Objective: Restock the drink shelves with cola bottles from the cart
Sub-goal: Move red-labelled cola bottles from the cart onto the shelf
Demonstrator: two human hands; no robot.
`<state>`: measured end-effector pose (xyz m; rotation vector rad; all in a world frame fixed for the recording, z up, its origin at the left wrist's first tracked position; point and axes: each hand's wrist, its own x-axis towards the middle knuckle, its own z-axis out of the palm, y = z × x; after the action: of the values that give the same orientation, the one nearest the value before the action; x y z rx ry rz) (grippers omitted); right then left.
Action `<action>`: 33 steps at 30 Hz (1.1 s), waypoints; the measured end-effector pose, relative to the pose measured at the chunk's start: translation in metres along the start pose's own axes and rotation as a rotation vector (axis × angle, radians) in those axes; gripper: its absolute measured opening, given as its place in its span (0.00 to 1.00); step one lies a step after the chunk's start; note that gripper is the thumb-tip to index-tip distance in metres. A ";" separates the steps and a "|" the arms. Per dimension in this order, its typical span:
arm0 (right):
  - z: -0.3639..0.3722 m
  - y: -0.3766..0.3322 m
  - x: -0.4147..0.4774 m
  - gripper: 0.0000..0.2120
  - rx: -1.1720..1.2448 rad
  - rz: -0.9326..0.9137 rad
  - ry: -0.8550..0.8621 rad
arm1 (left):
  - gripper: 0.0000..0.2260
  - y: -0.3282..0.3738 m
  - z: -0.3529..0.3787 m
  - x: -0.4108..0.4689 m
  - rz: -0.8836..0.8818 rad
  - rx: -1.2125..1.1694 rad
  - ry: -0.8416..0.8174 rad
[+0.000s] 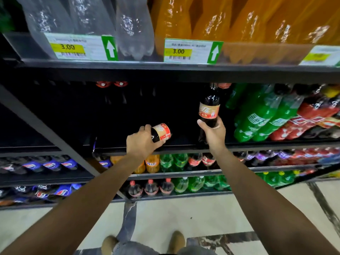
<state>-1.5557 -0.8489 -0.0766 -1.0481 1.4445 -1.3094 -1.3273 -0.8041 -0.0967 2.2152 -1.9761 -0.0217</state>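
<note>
Reaching into the open bay of the middle shelf [257,145], you carry one bottle in each hand, and both grasps suit the job.

Your right hand [214,135] holds the upright cola bottle [209,109] low on its body, below the label. The fingers [220,124] and thumb are wrapped round it. It stands near the front of the shelf, just beside the green soda bottles [257,122]. I cannot tell whether its base is already resting on the shelf. The low grip keeps the neck clear of the shelf above and lets the bottle go in upright against its neighbours, which appears to be the intent.

Your left hand [141,142] grasps the tilted cola bottle [161,133] from above, fingers [144,129] curled over its lower body, with the label turned up toward the camera. It hangs over the front lip of the same shelf, well left of the first bottle. The tilt looks like a way to pass it under the upper shelf, and it will need righting before it is set down.

Two red caps [112,83] show deep at the back of the bay, and the space in front of them is dark and largely unfilled. Restocking therefore appears far from finished. The cart is not in view.
</note>
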 end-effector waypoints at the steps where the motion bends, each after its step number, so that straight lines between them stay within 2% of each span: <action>1: -0.002 0.001 0.005 0.22 0.002 -0.001 0.017 | 0.33 0.004 0.000 0.002 0.001 -0.001 -0.003; 4: -0.010 0.007 0.019 0.27 0.025 -0.010 0.041 | 0.33 0.014 0.001 0.008 0.005 -0.004 -0.009; 16: -0.036 0.017 0.067 0.35 -0.151 -0.010 -0.047 | 0.33 0.043 0.008 0.016 0.101 0.070 0.017; 18: -0.029 0.020 0.059 0.35 -0.254 0.022 0.067 | 0.32 0.041 0.006 0.017 0.139 0.126 0.036; 20: -0.018 0.025 0.041 0.28 -0.405 0.018 0.231 | 0.32 0.039 0.001 0.020 0.191 0.197 0.060; 21: -0.011 0.027 0.031 0.24 -0.486 -0.043 0.230 | 0.32 0.037 -0.003 0.022 0.213 0.218 0.070; 23: 0.005 0.027 0.015 0.23 -0.657 -0.260 0.020 | 0.32 0.035 -0.011 0.026 0.259 0.257 0.090; 25: 0.019 0.024 0.010 0.30 -0.828 -0.463 -0.269 | 0.32 0.035 -0.019 0.029 0.318 0.310 0.114; 27: 0.026 0.019 0.013 0.37 -0.982 -0.553 -0.438 | 0.33 0.035 -0.028 0.032 0.391 0.363 0.140; 30: 0.031 0.014 0.020 0.38 -1.078 -0.550 -0.450 | 0.33 0.035 -0.040 0.032 0.472 0.481 0.225; 33: 0.034 0.016 0.020 0.36 -1.065 -0.543 -0.309 | 0.30 0.040 -0.044 0.024 0.461 0.512 0.316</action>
<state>-1.5281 -0.8745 -0.0949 -2.3427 1.6735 -0.5682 -1.3587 -0.8273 -0.0455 1.7742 -2.4275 0.9223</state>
